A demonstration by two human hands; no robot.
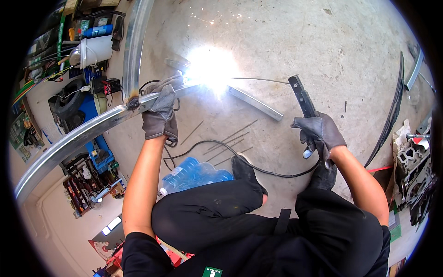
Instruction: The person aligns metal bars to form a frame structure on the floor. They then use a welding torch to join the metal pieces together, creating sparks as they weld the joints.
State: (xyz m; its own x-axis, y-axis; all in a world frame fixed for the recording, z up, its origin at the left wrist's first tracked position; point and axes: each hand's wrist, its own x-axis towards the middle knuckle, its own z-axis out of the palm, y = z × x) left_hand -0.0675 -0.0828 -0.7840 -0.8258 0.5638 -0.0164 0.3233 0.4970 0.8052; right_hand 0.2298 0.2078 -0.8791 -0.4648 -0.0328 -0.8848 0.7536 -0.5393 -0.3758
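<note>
My left hand [160,113], in a grey work glove, is wrapped round a curved metal tube [76,135] just right of a dark weld joint [133,103]. A second metal tube [134,51] runs up from that joint. In my gloved right hand [323,134] is a black welding electrode holder [302,98]. A thin welding rod [263,79] reaches leftward from its jaw to a blinding white arc [212,69] at the curved tube's far end. Glare hides the contact point. Below the arc, a straight length of square tube [258,104] slants away to the right.
Several loose welding rods [229,141] and a black cable [277,174] lie on the concrete floor. Blue plastic bottles [196,173] stand by my knee. Tools and a white bucket [96,51] line the left; metal engine parts [413,161] are at right. Sparks scatter beyond the arc.
</note>
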